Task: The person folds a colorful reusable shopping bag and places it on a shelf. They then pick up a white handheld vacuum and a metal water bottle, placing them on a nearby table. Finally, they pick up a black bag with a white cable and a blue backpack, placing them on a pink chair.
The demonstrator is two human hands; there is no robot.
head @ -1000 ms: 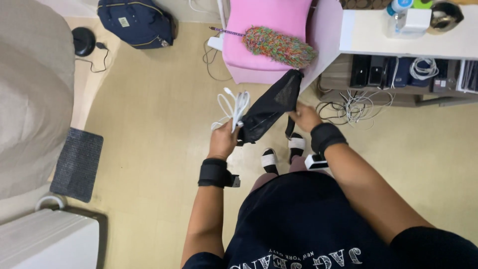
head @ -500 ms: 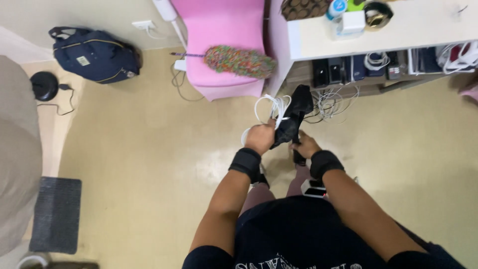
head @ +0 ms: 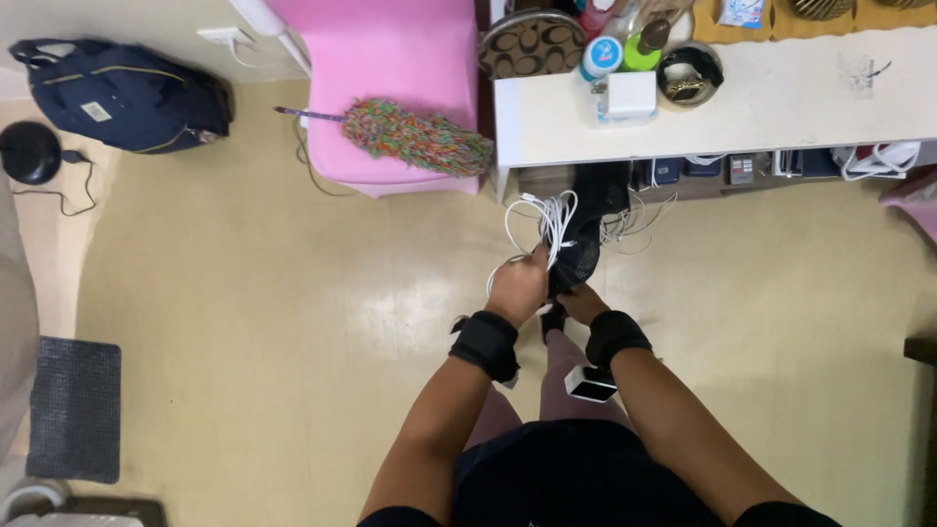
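My left hand (head: pixel 517 286) is closed around a coiled bundle of white cables (head: pixel 539 221) that loops up above the fist. My right hand (head: pixel 583 302) grips the lower end of a black pouch (head: pixel 590 226), which stands up between the two hands and partly covers the shelf behind it. Both wrists wear black bands. The hands are close together, almost touching, in front of a white desk (head: pixel 781 102).
A pink chair (head: pixel 390 68) holds a multicoloured duster (head: pixel 415 137). A dark blue backpack (head: pixel 122 93) lies at the far left beside a black round device (head: pixel 31 153). The desk carries bottles, a white box and a dark bowl. More cables lie under the desk. A grey mat (head: pixel 73 410) lies at lower left.
The view has swung right and forward toward the white desk. My hands have come closer together, still holding the cables and the pouch, which now stands more upright.
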